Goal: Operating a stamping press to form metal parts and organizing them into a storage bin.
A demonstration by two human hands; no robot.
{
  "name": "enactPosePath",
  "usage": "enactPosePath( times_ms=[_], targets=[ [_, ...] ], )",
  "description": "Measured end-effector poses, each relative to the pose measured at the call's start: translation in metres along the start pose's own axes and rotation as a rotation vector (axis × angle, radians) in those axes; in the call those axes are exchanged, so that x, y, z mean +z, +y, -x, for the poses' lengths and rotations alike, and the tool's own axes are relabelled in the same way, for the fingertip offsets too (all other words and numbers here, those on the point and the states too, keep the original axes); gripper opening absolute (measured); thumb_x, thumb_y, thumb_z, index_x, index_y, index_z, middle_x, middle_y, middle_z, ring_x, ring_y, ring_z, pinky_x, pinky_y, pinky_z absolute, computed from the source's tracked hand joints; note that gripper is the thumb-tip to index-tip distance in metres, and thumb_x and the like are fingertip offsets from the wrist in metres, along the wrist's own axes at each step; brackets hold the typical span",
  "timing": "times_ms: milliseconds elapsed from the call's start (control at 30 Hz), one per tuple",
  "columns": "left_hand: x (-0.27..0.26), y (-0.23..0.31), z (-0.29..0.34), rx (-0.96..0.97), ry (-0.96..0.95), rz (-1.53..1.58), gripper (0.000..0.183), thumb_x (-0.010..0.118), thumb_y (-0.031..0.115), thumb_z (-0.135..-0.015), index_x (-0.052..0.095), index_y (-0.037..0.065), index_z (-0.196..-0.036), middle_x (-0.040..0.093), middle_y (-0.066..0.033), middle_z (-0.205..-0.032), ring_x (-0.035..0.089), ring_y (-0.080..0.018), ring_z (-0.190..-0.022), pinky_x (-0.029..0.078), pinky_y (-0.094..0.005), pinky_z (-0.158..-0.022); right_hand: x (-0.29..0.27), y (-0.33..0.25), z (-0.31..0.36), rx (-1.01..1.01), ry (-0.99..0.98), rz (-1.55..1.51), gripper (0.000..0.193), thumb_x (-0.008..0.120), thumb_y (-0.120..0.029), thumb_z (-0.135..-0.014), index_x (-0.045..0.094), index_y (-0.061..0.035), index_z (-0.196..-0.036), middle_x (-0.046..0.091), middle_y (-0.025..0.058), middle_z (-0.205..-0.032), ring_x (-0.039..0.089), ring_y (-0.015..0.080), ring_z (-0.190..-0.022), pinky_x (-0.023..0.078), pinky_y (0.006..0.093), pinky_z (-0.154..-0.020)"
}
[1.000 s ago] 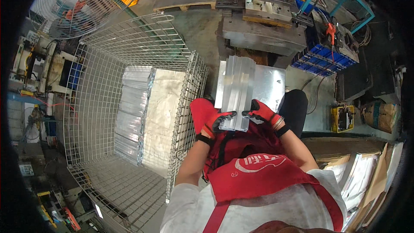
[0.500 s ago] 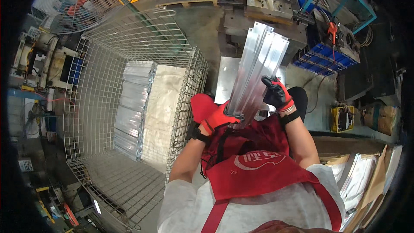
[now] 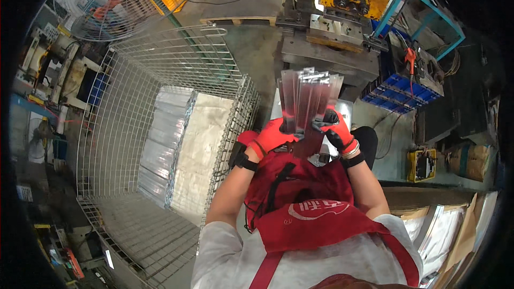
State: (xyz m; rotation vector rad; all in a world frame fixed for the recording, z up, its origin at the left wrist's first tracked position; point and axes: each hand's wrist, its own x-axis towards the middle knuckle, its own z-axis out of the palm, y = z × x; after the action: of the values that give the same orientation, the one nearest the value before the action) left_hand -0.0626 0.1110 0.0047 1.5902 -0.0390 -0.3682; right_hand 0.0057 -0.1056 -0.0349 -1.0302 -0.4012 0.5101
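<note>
Silvery metal strips (image 3: 300, 101), bunched together, are held right of the cage (image 3: 236, 115), over the person's lap. Half a second ago they slanted farther away from the cage, their long faces showing; now they are tipped up, look foreshortened, and turn their far ends toward the camera. Those ends sit unevenly, some standing higher than others.

Left hand (image 3: 274, 135), on the cage side, is closed around the lower part of the bunch, thumb across the front. Right hand (image 3: 332, 127), on the side away from the cage, was spread along the edge half a second ago; it is now curled in against that edge, thumb forward. For the work, that means both hands have the strips between them, steadied from two sides. I cannot tell whether their lower ends rest on the apron (image 3: 321, 225) or how much weight each hand bears.

Behind the strips, right of the cage, shows a bright sheet (image 3: 345, 108); the press (image 3: 326, 53) stands beyond it. Inside the cage, similar strips lie in a stack (image 3: 167, 142) beside a cream cover (image 3: 203, 150), and neither seems changed. The bunch remains outside the cage, apart from that stack.
</note>
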Motion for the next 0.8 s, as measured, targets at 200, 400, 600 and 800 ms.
enactPosePath(
  times_ms=[200,400,600,800],
  targets=[
    [-0.008,-0.013,-0.012,0.153,0.167,-0.450,0.036,0.069,0.013,-0.062,0.056,0.005,-0.094,0.062,-0.0088,-0.080,0.059,-0.0152,-0.068,0.046,-0.0281,-0.063,0.002,0.002,-0.003,0.098,0.143,0.293,0.015,0.065,-0.002,-0.063,0.052,-0.0043,-0.069,0.055,-0.0006,-0.069,0.052,0.0088,-0.064,0.044,0.0242,-0.061],
    [-0.013,-0.049,-0.018,0.189,0.207,-0.399,0.056,0.073,0.021,-0.058,0.052,0.007,-0.108,0.061,-0.0134,-0.084,0.059,-0.0202,-0.071,0.046,-0.0304,-0.066,0.030,-0.022,0.003,0.168,0.069,0.240,0.018,0.065,-0.002,-0.065,0.055,-0.0040,-0.079,0.056,0.0002,-0.076,0.054,0.0094,-0.072,0.045,0.0244,-0.067],
    [-0.009,-0.046,-0.016,0.178,0.134,-0.376,0.055,0.072,0.024,-0.058,0.051,0.008,-0.107,0.060,-0.0135,-0.086,0.059,-0.0247,-0.077,0.046,-0.0331,-0.068,0.017,-0.011,0.008,0.166,0.045,0.114,0.028,0.067,-0.008,-0.067,0.056,-0.0035,-0.092,0.058,0.0000,-0.082,0.054,0.0094,-0.075,0.044,0.0215,-0.065],
    [-0.007,-0.055,-0.019,0.244,0.106,-0.317,0.044,0.070,0.024,-0.059,0.055,0.007,-0.097,0.060,-0.0134,-0.083,0.058,-0.0279,-0.076,0.045,-0.0345,-0.066,0.012,0.002,0.011,0.180,0.083,0.260,0.025,0.068,-0.011,-0.064,0.055,-0.0055,-0.085,0.052,-0.0033,-0.069,0.047,0.0054,-0.059,0.037,0.0186,-0.051]
  ],
)
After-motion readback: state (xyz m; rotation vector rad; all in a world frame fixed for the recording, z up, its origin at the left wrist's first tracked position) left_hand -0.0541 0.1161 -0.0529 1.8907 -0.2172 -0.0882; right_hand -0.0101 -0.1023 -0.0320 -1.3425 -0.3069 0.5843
